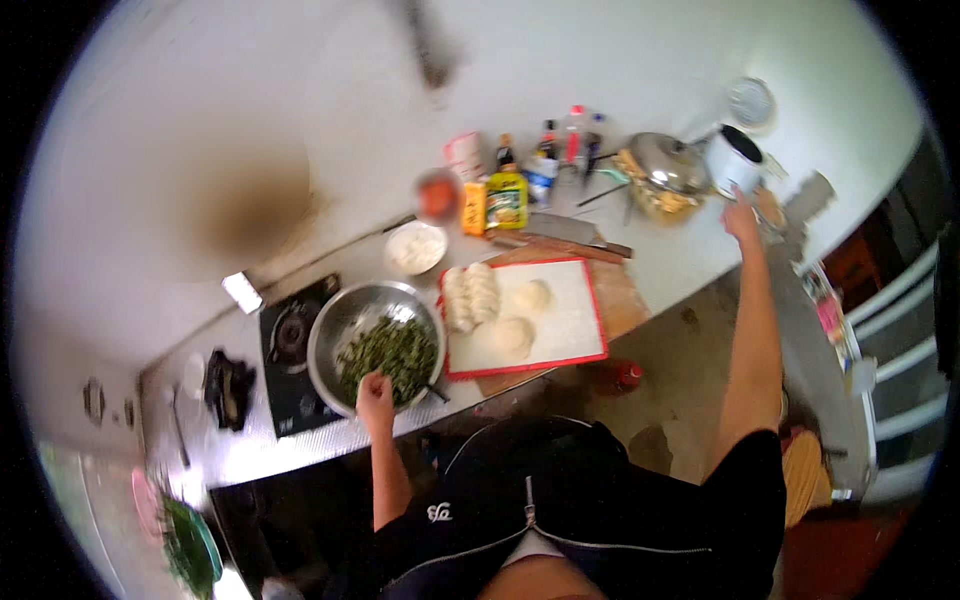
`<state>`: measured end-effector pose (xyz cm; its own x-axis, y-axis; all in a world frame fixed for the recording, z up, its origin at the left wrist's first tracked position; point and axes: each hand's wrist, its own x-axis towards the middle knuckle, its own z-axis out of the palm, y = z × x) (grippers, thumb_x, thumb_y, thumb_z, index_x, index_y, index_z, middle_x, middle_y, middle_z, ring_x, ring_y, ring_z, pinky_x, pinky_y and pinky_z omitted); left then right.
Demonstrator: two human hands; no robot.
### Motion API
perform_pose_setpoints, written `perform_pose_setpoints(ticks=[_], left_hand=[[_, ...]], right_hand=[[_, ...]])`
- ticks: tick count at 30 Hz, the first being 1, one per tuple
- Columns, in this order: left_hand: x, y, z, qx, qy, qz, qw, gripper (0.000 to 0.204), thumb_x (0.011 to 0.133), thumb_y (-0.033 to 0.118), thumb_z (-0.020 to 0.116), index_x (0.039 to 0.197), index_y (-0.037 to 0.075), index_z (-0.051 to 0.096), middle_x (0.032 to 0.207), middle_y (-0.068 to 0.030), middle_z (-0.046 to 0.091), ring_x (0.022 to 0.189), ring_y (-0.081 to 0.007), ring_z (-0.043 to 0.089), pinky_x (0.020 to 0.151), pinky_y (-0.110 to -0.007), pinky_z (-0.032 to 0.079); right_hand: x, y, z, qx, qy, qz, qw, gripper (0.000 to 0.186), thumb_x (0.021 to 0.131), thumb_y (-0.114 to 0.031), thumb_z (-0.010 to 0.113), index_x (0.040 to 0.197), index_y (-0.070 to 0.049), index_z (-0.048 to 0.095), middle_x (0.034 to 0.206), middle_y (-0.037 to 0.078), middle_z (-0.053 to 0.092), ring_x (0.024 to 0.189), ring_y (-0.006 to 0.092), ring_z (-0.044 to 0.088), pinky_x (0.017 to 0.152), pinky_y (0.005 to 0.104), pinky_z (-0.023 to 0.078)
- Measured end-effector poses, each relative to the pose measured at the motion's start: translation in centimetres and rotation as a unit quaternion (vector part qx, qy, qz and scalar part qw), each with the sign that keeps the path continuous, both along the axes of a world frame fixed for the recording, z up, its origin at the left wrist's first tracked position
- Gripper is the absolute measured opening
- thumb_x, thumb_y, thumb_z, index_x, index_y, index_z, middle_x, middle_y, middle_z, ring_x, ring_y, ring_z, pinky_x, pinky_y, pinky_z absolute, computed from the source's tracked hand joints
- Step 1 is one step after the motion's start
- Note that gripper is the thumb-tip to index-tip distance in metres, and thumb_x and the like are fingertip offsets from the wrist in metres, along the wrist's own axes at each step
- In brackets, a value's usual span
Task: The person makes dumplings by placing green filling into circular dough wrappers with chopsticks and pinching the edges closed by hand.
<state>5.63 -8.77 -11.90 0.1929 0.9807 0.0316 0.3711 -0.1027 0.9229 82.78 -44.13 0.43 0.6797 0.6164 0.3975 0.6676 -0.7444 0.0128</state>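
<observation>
My left hand (375,398) is over the near rim of a wide steel bowl (322,352). Its fingers are pinched together, and whatever may be between them is hidden. Chopped dark green leaves (392,355) fill much of the bowl, heaped toward its right side. Far to the right, my outstretched right hand (740,216) is closed at the near side of a white pot (727,170) with a dark inside. The fingers look wrapped at its near edge, though blur hides the exact grip. That pot stands beside a lidded steel pot (668,170).
A red-edged white board (560,335) carries dough balls (514,338) and dough rolls (470,297). Behind it lie a cleaver (562,227), bottles (507,200) and a bowl of white powder (416,247). A black cooktop (300,400) sits under the steel bowl's left side.
</observation>
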Motion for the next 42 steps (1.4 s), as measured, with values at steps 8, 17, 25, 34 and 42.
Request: perform_pose_setpoints(ticks=[8,17,25,34,42], left_hand=[[-4.6,-0.8,-3.1,0.037,0.088,0.067,0.993,0.019,0.081,0.016,0.069,0.096,0.003,0.069,0.076,-0.0096,0.069,0.069,-0.0202,0.066,0.066,-0.031,0.051],[-5.8,-2.7,-0.5,0.02,0.094,0.089,0.991,0.018,0.083,0.017,0.07,0.092,0.001,0.069,0.071,-0.0096,0.068,0.063,-0.0168,0.064,0.061,-0.03,0.049],[-5.4,-3.7,-0.9,0.038,0.085,0.131,0.987,0.029,0.084,0.015,0.07,0.11,0.004,0.063,0.106,-0.0126,0.057,0.089,-0.019,0.061,0.068,-0.03,0.055],[-2.1,-1.5,-0.4,0.038,0.076,0.056,0.995,0.028,0.085,0.016,0.069,0.109,0.003,0.063,0.113,-0.0123,0.057,0.094,-0.0213,0.058,0.072,-0.03,0.054],[0.2,-1.3,0.4,0.03,0.078,0.03,0.996,0.028,0.086,0.017,0.068,0.11,0.003,0.063,0.117,-0.012,0.057,0.096,-0.0218,0.058,0.075,-0.031,0.054]], right_hand=[[-39.2,18.9,-11.3,0.026,0.644,0.335,0.688,0.024,0.086,-0.009,0.063,0.109,-0.006,0.068,0.086,0.009,0.069,0.08,0.0136,0.064,0.077,0.0304,0.05],[-43.1,25.4,-16.0,0.003,0.328,0.225,0.917,0.019,0.083,-0.011,0.056,0.095,-0.01,0.071,0.093,0.016,0.069,0.086,0.0334,0.065,0.075,0.0425,0.052],[-40.2,23.7,-18.7,-0.053,0.405,0.153,0.9,0.03,0.077,-0.028,0.067,0.098,-0.006,0.069,0.098,0.019,0.068,0.094,0.0327,0.064,0.081,0.0413,0.051],[-45.7,23.8,-17.0,-0.098,0.271,0.161,0.944,0.071,0.062,-0.046,0.078,0.115,-0.004,0.056,0.124,0.017,0.049,0.116,0.0341,0.047,0.094,0.0462,0.045],[-39.9,20.3,-19.0,0.029,0.282,0.171,0.944,0.04,0.069,-0.02,0.078,0.102,-0.006,0.06,0.102,0.013,0.059,0.103,0.0325,0.054,0.082,0.0439,0.047]])
